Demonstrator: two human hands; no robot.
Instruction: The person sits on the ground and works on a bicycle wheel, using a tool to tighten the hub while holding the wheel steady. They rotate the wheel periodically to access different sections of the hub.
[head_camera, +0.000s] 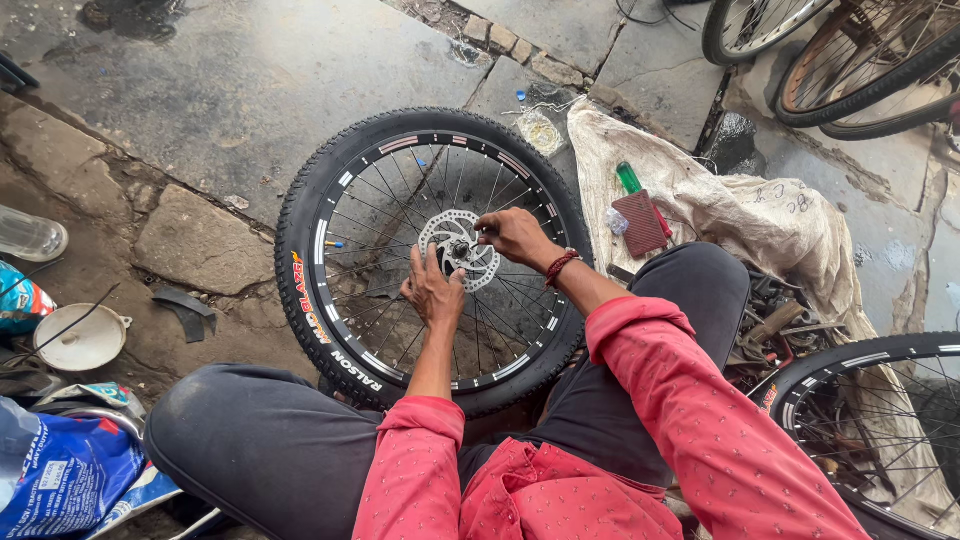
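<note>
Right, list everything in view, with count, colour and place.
bicycle wheel: one, black tyre, flat on ground, centre
brake disc: one, silver, at the hub
cloth sack: one, off-white, spread at right
small pouch: one, dark red, on the sack
tube: one, green, beside the pouch
second wheel: one, black, lower right
bowl: one, white, left
plastic bag: one, blue, lower left
left hand: on the disc
right hand: fingertips at the hub
</note>
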